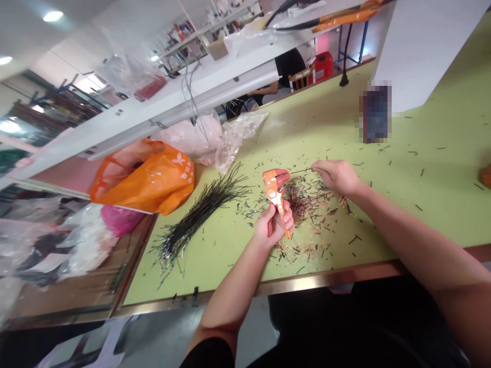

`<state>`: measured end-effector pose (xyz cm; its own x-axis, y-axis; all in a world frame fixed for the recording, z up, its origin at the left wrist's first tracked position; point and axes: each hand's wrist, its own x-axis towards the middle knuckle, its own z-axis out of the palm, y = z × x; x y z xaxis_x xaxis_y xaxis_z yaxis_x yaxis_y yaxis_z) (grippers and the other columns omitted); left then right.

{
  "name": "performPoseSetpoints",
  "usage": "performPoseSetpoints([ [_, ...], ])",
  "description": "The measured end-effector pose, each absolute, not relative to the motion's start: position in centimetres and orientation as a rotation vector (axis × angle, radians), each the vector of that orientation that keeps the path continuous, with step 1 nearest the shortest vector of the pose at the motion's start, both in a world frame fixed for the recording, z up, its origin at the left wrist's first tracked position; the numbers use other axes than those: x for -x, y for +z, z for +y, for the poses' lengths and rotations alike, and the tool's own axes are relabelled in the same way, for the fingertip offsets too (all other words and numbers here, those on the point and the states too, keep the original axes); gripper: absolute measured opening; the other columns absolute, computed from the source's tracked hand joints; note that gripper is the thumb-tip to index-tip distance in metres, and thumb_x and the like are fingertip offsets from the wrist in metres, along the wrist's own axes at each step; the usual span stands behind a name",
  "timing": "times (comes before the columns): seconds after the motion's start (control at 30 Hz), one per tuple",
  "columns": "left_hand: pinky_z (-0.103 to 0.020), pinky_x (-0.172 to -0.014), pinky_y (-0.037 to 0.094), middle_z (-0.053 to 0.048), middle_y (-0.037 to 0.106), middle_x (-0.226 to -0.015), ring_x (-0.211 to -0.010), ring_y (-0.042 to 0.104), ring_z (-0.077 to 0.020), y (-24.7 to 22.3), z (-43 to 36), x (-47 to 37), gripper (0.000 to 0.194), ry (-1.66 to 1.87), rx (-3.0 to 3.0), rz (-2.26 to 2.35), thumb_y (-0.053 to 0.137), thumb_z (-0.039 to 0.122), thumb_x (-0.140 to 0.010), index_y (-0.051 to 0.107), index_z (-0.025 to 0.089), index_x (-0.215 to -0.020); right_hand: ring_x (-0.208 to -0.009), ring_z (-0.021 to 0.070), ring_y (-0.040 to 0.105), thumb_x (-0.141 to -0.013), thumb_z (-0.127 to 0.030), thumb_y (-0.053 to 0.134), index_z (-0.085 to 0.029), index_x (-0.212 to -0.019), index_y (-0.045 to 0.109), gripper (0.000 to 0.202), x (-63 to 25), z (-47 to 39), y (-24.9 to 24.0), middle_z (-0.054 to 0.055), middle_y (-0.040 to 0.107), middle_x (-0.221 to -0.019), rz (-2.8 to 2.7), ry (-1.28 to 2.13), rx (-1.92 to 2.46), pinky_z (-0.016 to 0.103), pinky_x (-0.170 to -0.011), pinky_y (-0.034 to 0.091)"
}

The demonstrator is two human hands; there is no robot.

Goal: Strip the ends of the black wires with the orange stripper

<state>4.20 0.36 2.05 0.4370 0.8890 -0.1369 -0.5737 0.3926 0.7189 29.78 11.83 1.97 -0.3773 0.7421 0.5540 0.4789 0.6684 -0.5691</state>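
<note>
Item 1: wire stripper (pixel 273 193), pistol-shaped, near the middle of the view, raised over the green table (pixel 452 194); orange body, redder head, pale metal along the lever, 1 round pivot below the head; head to 12 o'clock, handle tail to 5, jaws facing 3; how far the jaws stand apart cannot be told

Handling: likely light to middling, rigid, sturdy, with a sprung squeeze; smooth finish could slip in a damp palm; best held low round the handle, palm behind, fingers over the lever, clear of the head

Held by: left hand (pixel 270 225), fingers wrapped and clamped on the handle

Item 2: wire (pixel 301 170), 1 dark thin strand, running nearly level from the stripper's head to 3 o'clock; whether its tip sits inside the jaws cannot be told

Handling: judged very light, springy, easily bent; best pinched close to the end being presented, so that it does not bow

Held by: right hand (pixel 338 177), at 3 o'clock of the stripper, thumb and fingertips pinched together on the wire

Surroundings, clocked from the stripper: bundle of black wires (pixel 205 212), many with blue-and-pale tips, between 8 and 9 o'clock; heap of clippings (pixel 305 202), coppery, black and blue, between 3 and 4; orange bag (pixel 157 179) at 9
</note>
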Motion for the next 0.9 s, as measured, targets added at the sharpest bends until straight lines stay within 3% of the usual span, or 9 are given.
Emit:
performPoseSetpoints([
  [0.13, -0.026, -0.053, 0.046, 0.004, 0.048, -0.067, -0.055, 0.047, -0.0115, 2.1, 0.0, -4.3, 0.047, 1.02, -0.639, 0.531, 0.086, 0.057, -0.081, 0.06, 0.018, -0.087, -0.064, 0.0179, 0.053, -0.105, -0.053, 0.053, -0.027, -0.084, 0.062, 0.035, -28.2, 9.6, 3.1, -0.001, 0.057, -0.071, -1.709, 1.145, 0.721, 0.033, -0.064, 0.047],
  [0.2, -0.027, -0.053, 0.045, 0.004, 0.045, -0.066, -0.054, 0.046, -0.0119, 2.1, -0.3, -4.6, 0.048, 0.999, -0.632, 0.518, 0.085, 0.058, -0.081, 0.058, 0.019, -0.085, -0.076, 0.0204, 0.06, -0.098, -0.059, 0.062, -0.027, -0.08, 0.055, 0.038, -27.2, 8.6, 3.6, 0.001, 0.059, -0.079, -1.424, 1.445, 0.596, 0.036, -0.073, 0.053],
  [0.33, -0.025, -0.054, 0.046, 0.005, 0.043, -0.068, -0.054, 0.044, -0.0104, 2.2, -1.0, -5.2, 0.044, 0.952, -0.555, 0.491, 0.086, 0.053, -0.081, 0.056, 0.02, -0.086, -0.108, 0.0262, 0.066, -0.088, -0.046, 0.074, -0.026, -0.076, 0.043, 0.038, -26.0, 7.6, 4.5, 0.007, 0.069, -0.11, -0.951, 1.741, 0.502, 0.039, -0.086, 0.056],
  [0.4, -0.025, -0.054, 0.046, 0.005, 0.043, -0.068, -0.054, 0.043, -0.0098, 2.4, -1.1, -5.2, 0.043, 0.95, -0.547, 0.471, 0.086, 0.051, -0.082, 0.056, 0.02, -0.086, -0.105, 0.0244, 0.066, -0.088, -0.035, 0.072, -0.026, -0.076, 0.045, 0.031, -26.0, 7.5, 5.1, 0.006, 0.068, -0.103, -0.765, 1.799, 0.518, 0.035, -0.08, 0.055],
  [0.57, -0.025, -0.053, 0.044, 0.004, 0.044, -0.068, -0.054, 0.043, -0.0103, 2.6, -1.2, -5.0, 0.044, 0.929, -0.579, 0.419, 0.086, 0.052, -0.08, 0.058, 0.019, -0.088, -0.087, 0.0187, 0.063, -0.092, -0.025, 0.069, -0.026, -0.077, 0.048, 0.026, -26.4, 7.2, 6.5, 0.001, 0.056, -0.08, -0.559, 1.792, 0.494, 0.033, -0.081, 0.057],
  [0.63, -0.026, -0.054, 0.044, 0.004, 0.045, -0.069, -0.054, 0.043, -0.0104, 2.5, -1.4, -5.3, 0.043, 0.915, -0.573, 0.415, 0.087, 0.05, -0.079, 0.06, 0.019, -0.089, -0.083, 0.0187, 0.061, -0.095, -0.03, 0.068, -0.026, -0.077, 0.045, 0.03, -26.0, 7.1, 6.5, 0.0, 0.052, -0.076, -0.673, 1.723, 0.486, 0.034, -0.083, 0.058],
  [0.73, -0.027, -0.056, 0.045, 0.004, 0.046, -0.07, -0.056, 0.044, -0.0109, 2.4, -1.6, -5.8, 0.041, 0.888, -0.555, 0.434, 0.088, 0.047, -0.078, 0.062, 0.018, -0.091, -0.077, 0.021, 0.058, -0.098, -0.045, 0.067, -0.027, -0.076, 0.04, 0.039, -26.0, 7.4, 6.1, 0.001, 0.05, -0.072, -0.904, 1.591, 0.544, 0.037, -0.073, 0.056],
  [0.83, -0.029, -0.058, 0.045, 0.003, 0.046, -0.07, -0.058, 0.046, -0.0125, 2.9, -0.9, -4.9, 0.031, 0.992, -0.558, 0.442, 0.085, 0.038, -0.081, 0.061, 0.02, -0.089, -0.067, 0.023, 0.05, -0.096, -0.059, 0.065, -0.029, -0.071, 0.046, 0.044, -29.5, 9.2, 6.3, 0.003, 0.051, -0.067, -1.038, 1.282, 0.619, 0.039, -0.058, 0.042],
  [0.9, -0.028, -0.063, 0.047, 0.004, 0.045, -0.07, -0.06, 0.048, -0.0119, 3.4, 0.3, -3.6, 0.022, 1.332, -0.553, 0.436, 0.079, 0.027, -0.085, 0.058, 0.022, -0.085, -0.058, 0.019, 0.045, -0.095, -0.063, 0.064, -0.027, -0.061, 0.045, 0.053, -33.4, 11.0, 6.9, 0.003, 0.045, -0.056, -1.146, 0.99, 0.592, 0.039, -0.055, 0.029],
])
